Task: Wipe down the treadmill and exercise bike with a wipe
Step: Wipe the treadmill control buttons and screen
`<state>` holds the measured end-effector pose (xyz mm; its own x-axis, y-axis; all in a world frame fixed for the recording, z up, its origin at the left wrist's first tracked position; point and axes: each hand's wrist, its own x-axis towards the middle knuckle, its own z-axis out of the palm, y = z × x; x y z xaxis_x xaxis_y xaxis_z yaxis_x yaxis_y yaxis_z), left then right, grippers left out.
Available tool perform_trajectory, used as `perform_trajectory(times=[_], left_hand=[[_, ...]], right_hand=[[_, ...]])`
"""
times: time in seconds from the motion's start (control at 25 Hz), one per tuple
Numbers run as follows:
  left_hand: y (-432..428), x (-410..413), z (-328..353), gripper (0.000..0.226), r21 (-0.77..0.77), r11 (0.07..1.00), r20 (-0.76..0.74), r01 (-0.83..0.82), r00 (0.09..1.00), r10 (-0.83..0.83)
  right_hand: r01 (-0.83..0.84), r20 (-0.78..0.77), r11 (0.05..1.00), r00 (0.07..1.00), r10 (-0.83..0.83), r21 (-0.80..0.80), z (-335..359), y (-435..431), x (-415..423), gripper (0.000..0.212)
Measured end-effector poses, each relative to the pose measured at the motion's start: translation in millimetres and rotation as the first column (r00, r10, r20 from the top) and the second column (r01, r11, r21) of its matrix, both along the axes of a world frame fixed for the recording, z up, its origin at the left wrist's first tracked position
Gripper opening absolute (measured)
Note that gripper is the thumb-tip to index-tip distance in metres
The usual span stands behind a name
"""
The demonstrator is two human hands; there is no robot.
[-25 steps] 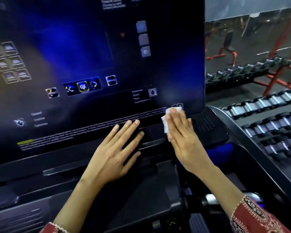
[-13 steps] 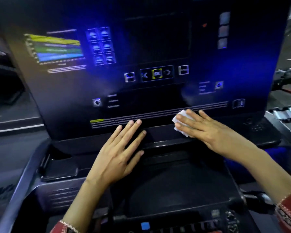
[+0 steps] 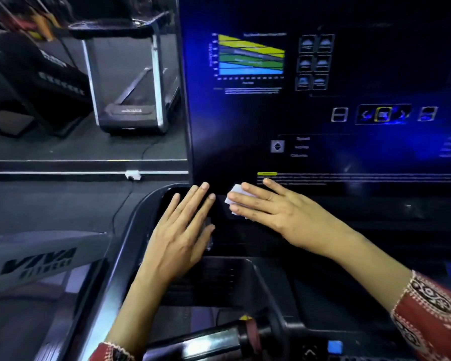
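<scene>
Small white wipe (image 3: 234,197) sits at the btm-left edge of the treadmill's screen (image 3: 323,105), where the glass meets the dark ledge (image 3: 375,212) under it. R hand (image 3: 279,213) lies flat on it, fingers straight & a bit spread, pressing it down. Only the wipe's left end shows past the fingertips. L hand (image 3: 180,233) is just below the screen's btm-left corner, palm down on the dark console, fingers straight & nearly together, holding nothing. Its fingertips are near the wipe w/ a small gap between. Both wrists show red patterned sleeves (image 3: 433,321).

On the screen: colour chart (image 3: 250,57) upper left, row of icons (image 3: 383,114) mid-right, text too blurred to read. Below the screen, nearest the camera, are a handlebar (image 3: 214,343) & a blue button (image 3: 335,346). Left of the screen are a white cover (image 3: 36,259) marked VIVA low down & a second treadmill (image 3: 130,100) farther back on the dark floor.
</scene>
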<state>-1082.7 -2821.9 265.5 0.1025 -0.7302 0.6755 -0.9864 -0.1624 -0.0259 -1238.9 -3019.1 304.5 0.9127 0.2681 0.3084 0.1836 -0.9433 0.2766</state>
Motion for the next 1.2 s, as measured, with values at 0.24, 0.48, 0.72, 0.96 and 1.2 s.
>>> perform_trajectory(times=[0.24,0.48,0.72,0.96,1.2], left_hand=[[17.8,17.2,-4.0,0.053,-0.105,0.991,-0.150,-0.079,0.987,0.063],[20.2,7.3,-16.7,0.050,0.007,1.000,-0.132,0.025,0.991,-0.024],[19.4,2.9,-17.7,0.049,-0.008,1.000,-0.175,0.001,0.985,-0.002],[15.0,-11.2,-20.0,0.048,-0.058,0.998,-0.210,-0.026,0.978,0.014],[-13.3,-47.1,-15.1,0.048,0.053,0.987,-0.131,0.155,0.980,-0.147]], right_hand=[[0.144,0.239,0.990,0.961,-0.141,0.004,15.9,41.1,67.6,0.049],[0.082,0.120,0.997,0.989,-0.081,-0.004,-6.4,34.9,28.5,0.053],[0.245,0.255,0.934,0.915,-0.311,0.261,-10.7,55.9,45.6,0.055],[0.168,0.082,0.969,0.979,-0.186,0.183,-28.5,37.5,2.6,0.082],[0.269,0.098,0.945,0.952,-0.290,0.187,-37.2,15.1,-56.1,0.088]])
